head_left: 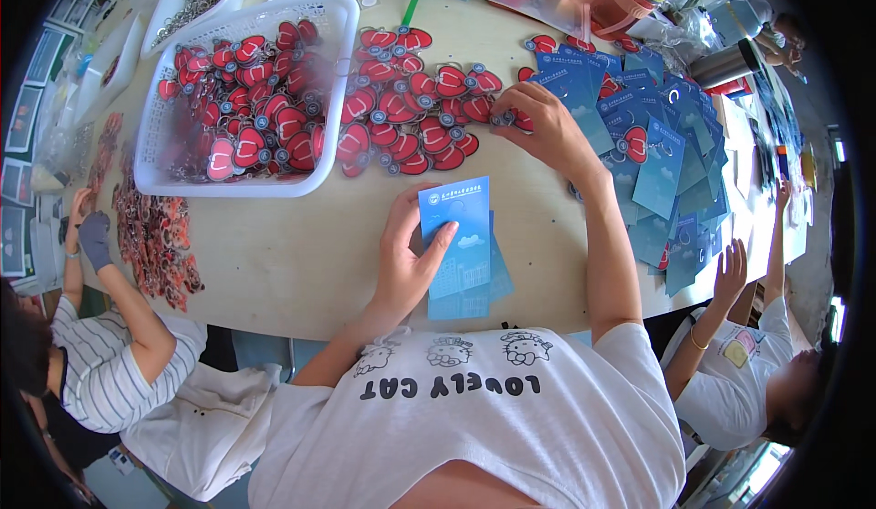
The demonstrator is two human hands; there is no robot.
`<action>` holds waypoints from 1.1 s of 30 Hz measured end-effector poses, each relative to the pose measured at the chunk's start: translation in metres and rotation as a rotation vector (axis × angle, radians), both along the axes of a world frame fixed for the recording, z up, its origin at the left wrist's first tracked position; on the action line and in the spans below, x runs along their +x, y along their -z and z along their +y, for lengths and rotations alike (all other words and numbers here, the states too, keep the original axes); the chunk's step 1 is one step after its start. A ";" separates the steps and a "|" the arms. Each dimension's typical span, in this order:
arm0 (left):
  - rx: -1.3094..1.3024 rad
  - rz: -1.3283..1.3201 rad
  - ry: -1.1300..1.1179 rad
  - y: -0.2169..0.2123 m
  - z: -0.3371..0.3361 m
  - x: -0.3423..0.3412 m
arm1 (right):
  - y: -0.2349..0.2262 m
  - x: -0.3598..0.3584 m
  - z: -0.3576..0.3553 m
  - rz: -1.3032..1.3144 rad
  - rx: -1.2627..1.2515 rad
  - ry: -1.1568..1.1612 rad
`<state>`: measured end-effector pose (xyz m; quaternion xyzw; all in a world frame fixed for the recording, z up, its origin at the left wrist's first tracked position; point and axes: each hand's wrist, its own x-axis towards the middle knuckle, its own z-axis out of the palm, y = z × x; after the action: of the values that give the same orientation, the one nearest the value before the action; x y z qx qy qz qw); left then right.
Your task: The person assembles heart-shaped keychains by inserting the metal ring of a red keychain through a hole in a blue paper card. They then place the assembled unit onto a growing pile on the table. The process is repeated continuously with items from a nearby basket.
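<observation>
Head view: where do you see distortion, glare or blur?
Head view: the near edge of the pale smooth tabletop bows, and the corners are black; far right, bright glare washes out surfaces; some red rounded keychains inside the white rectangular plastic basket look hazy.

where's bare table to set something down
Bare pale tabletop: below the white plastic basket, left of the left hand, and between its blue rectangular cards and the right forearm. Crowded: red rounded keychains above, overlapping blue cards right.
</observation>
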<state>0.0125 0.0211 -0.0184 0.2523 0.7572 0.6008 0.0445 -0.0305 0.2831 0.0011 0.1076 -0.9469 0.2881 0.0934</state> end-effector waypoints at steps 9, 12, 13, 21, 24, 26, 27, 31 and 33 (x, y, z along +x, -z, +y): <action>0.360 -0.465 -0.038 -0.019 -0.018 -0.008 | -0.011 0.006 0.003 -0.108 -0.165 0.056; 0.460 -0.418 -0.137 -0.031 -0.014 -0.025 | -0.010 0.005 0.002 0.017 -0.156 0.104; 0.521 -0.401 -0.166 -0.036 -0.009 -0.033 | -0.012 0.004 0.003 0.086 -0.136 0.136; 0.436 -0.129 -0.155 -0.033 0.004 -0.072 | -0.065 0.011 -0.024 0.137 -0.544 0.152; 0.499 -0.229 -0.106 -0.032 0.012 -0.063 | -0.072 0.019 -0.040 0.230 -0.493 -0.032; 0.563 -0.295 -0.119 -0.032 0.019 -0.052 | -0.069 0.028 -0.055 0.144 -0.547 -0.011; 0.591 -0.325 -0.111 -0.031 0.020 -0.049 | -0.065 0.028 -0.064 0.118 -0.570 0.013; 0.693 -0.343 -0.042 -0.034 0.024 -0.037 | -0.054 0.028 -0.080 0.165 -0.570 0.145; 0.763 -0.384 0.013 -0.042 0.026 -0.033 | -0.052 0.028 -0.086 0.245 -0.575 0.164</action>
<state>-0.0205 0.0473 0.0240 0.1388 0.4572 0.8736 0.0921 -0.0029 0.1968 0.0530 0.0339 -0.8140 0.5201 0.2563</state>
